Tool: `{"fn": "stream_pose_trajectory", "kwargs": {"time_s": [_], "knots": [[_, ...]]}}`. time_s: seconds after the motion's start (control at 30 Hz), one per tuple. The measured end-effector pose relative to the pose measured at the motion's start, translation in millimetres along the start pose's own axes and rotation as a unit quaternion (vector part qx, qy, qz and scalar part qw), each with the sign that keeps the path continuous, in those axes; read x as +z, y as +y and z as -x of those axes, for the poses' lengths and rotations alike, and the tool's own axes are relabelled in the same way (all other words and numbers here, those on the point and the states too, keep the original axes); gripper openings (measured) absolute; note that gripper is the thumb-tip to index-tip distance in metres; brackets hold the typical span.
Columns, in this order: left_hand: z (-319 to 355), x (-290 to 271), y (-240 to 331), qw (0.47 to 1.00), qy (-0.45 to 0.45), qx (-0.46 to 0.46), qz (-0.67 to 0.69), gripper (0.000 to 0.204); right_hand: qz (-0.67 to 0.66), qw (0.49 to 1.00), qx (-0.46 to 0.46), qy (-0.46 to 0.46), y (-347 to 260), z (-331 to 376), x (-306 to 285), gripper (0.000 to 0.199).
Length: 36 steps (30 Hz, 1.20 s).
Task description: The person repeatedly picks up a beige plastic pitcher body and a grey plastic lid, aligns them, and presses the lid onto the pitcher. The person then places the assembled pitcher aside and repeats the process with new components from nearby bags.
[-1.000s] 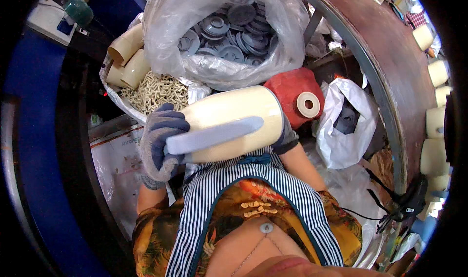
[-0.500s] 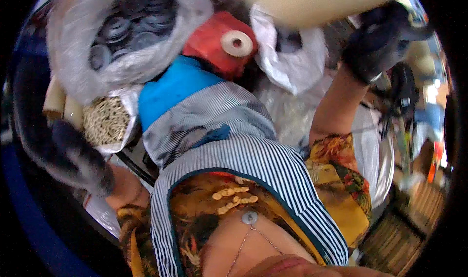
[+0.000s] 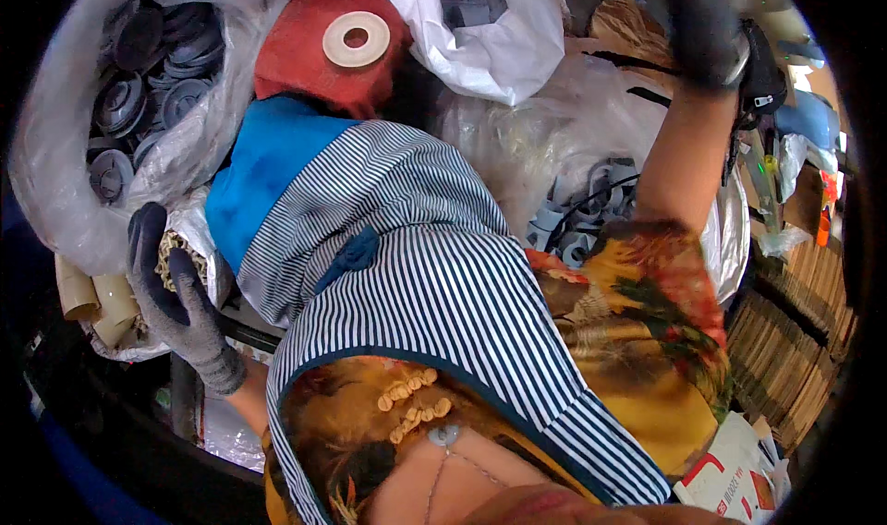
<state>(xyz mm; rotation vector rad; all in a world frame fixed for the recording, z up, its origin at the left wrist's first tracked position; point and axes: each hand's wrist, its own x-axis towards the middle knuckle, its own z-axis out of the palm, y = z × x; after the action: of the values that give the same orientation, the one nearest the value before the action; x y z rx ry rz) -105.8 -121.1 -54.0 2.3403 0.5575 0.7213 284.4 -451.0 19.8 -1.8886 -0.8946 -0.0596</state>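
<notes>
My left hand [image 3: 185,308], in a grey and black knit glove, is raised with thumb and fingers apart and nothing between them. Just behind its fingers is a bag of small beige pieces [image 3: 174,259], partly hidden by the hand. At the upper right my outstretched right hand [image 3: 704,31], also gloved, is blurred and runs up to the picture's edge. Its fingers and anything in them cannot be made out. A cream ring [image 3: 356,60] lies on red cloth [image 3: 286,49] beyond my striped apron [image 3: 425,285].
Dark round plastic parts [image 3: 185,105] fill a clear bag [image 3: 55,183] at left, above beige tubes [image 3: 78,289]. A white sack [image 3: 531,59] stands top centre. Grey curved pieces [image 3: 577,243] sit by my right elbow. Stacked cardboard [image 3: 785,359] and a white box [image 3: 725,474] are at right.
The large beige object at the top has left the view. My left hand has come inward beside the beige pieces, fingers now spread. My right hand has moved up toward the top edge. The view has shifted.
</notes>
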Motion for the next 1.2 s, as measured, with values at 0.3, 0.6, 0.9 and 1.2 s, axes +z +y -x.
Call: {"fn": "stream_pose_trajectory", "kwargs": {"time_s": [0.3, 0.6, 0.9, 1.2], "knots": [[15, -8, -8, 0.997, -0.016, -0.016, -0.072, 0.036, 0.393, 0.657, 0.333, -0.55, 225, 254, 114, 0.044], [41, 3, -5, 0.997, 0.009, -0.058, -0.056, 0.032, 0.397, 0.569, 0.38, -0.612, 266, 438, 83, 0.044], [20, 16, 0, 0.995, -0.038, 0.032, -0.092, 0.032, 0.271, 0.591, 0.475, -0.593, 211, 302, 8, 0.044], [1, 83, 29, 0.938, -0.268, 0.028, 0.218, 0.061, 0.032, 0.76, 0.364, -0.537, 26, 71, 92, 0.031]]}}
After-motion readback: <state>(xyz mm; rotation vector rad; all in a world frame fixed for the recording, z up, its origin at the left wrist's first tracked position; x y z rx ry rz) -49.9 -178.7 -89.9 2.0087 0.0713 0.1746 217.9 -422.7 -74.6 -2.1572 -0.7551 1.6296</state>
